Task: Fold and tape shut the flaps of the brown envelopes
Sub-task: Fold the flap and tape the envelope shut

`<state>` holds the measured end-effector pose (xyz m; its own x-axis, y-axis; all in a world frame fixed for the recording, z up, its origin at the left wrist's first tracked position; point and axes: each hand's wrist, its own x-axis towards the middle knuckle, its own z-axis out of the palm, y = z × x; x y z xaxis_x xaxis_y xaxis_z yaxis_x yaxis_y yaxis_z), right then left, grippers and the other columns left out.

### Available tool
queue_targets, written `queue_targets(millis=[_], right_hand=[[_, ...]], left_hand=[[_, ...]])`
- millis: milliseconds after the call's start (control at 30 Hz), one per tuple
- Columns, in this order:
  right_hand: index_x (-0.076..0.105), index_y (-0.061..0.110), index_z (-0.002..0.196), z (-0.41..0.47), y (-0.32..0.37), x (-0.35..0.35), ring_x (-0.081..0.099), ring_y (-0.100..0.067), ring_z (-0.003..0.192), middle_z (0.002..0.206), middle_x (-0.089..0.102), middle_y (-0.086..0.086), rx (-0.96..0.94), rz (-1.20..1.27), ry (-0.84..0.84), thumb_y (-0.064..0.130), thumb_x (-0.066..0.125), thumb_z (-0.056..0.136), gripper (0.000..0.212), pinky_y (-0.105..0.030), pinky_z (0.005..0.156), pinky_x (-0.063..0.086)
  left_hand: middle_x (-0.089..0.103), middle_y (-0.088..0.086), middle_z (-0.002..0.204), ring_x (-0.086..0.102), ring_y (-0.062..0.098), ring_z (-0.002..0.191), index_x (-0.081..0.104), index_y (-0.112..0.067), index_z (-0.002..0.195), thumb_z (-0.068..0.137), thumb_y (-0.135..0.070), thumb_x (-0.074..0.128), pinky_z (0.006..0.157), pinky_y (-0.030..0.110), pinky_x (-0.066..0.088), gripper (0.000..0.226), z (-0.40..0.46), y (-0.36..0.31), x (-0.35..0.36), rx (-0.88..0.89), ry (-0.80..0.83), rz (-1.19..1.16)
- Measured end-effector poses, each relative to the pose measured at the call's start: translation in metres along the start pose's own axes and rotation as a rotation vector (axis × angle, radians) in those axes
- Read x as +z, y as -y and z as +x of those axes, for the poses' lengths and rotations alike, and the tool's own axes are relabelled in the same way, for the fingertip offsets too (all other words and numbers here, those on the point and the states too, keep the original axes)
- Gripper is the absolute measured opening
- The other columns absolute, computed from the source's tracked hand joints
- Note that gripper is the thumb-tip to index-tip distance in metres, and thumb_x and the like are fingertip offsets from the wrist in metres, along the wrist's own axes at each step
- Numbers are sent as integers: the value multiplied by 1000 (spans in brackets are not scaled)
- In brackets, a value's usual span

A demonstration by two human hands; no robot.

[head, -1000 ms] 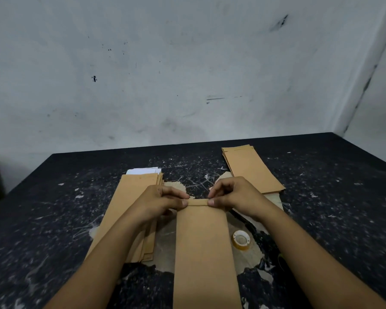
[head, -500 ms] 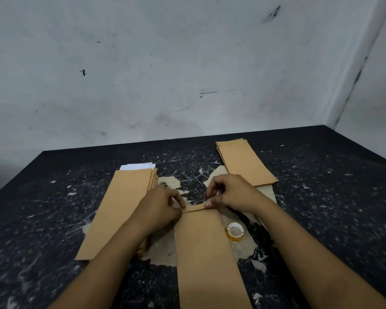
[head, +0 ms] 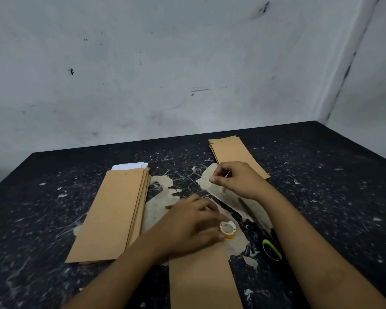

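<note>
A brown envelope lies lengthwise in front of me, its top end hidden under my left hand. That hand reaches right across it, and its fingertips and thumb grip a small tape roll with a white core and yellowish tape. My right hand hovers farther back, above the table. Its thumb and fingers pinch a thin pale strip, apparently the tape's free end. The envelope's flap is not visible.
A stack of brown envelopes with white paper at its far end lies to the left. A smaller stack sits at the back right. Scissors with a green-edged handle lie under my right forearm. The black table has scraped patches.
Both hands have let go of the envelope's flap. My left hand moved right onto the tape roll. My right hand lifted back and pinched a strip. The view tilted down.
</note>
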<state>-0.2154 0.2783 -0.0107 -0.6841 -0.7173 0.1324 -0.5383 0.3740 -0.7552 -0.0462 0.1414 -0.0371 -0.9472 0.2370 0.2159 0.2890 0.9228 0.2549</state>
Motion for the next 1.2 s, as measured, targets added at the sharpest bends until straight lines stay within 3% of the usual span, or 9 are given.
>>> queue_targets(millis=[133,233,333,500,600,667,967,1100,1200], right_hand=[[72,18,85,0,0,0,67,-15,73,85,70,5,-6,12,5,29,74,92,12,-20,62,53],[74,17,88,1,2,-1,64,-11,68,86,72,2,6,124,34,28,72,93,12,-28,64,56],[77,11,100,-2,6,-4,62,-10,72,93,74,-3,37,310,126,31,60,101,26,-24,61,48],[74,3,112,-8,15,3,67,-22,87,105,73,-18,71,517,304,40,51,102,44,-33,70,54],[75,5,113,-9,19,7,68,-22,87,96,74,-12,38,518,299,30,60,100,32,-34,71,55],[76,9,111,-9,21,9,69,-22,87,99,72,-17,0,494,258,22,68,96,22,-31,70,57],[79,17,82,-11,32,24,69,-15,78,87,74,-5,7,565,35,11,78,86,7,-36,62,58],[76,10,77,-6,33,21,67,-17,80,86,75,-2,171,622,-96,4,75,87,12,-32,59,58],[74,5,78,-4,28,12,65,-18,79,79,73,-3,268,654,-149,4,74,88,10,-33,58,58]], left_hand=[[59,-17,113,46,0,106,68,-35,117,99,-49,50,87,30,45,29,4,-7,8,44,-53,-35],[57,-18,106,50,-1,102,67,-34,108,100,-37,54,84,22,44,16,3,-3,1,-119,-148,-257],[60,-18,98,54,-2,96,62,-44,94,98,-27,58,76,14,40,18,2,11,-12,-299,-237,-425],[64,-22,92,57,0,89,65,-36,92,99,-22,58,70,11,39,17,-6,33,-25,-394,-311,-543],[64,-21,89,58,3,87,64,-35,91,99,-21,57,73,18,44,18,-6,38,-28,-408,-326,-571],[64,-22,87,57,2,85,64,-35,91,99,-20,58,71,18,43,18,-5,40,-29,-415,-336,-560],[63,-14,91,57,6,89,66,-32,92,96,-31,60,70,19,41,8,-5,38,-31,-409,-356,-502],[51,-10,88,53,6,83,62,-30,75,83,-66,55,68,28,43,37,-4,40,-28,-492,-483,-322],[55,-15,92,54,5,92,61,-33,73,85,-69,55,75,27,45,39,-4,37,-31,-394,-482,-263]])
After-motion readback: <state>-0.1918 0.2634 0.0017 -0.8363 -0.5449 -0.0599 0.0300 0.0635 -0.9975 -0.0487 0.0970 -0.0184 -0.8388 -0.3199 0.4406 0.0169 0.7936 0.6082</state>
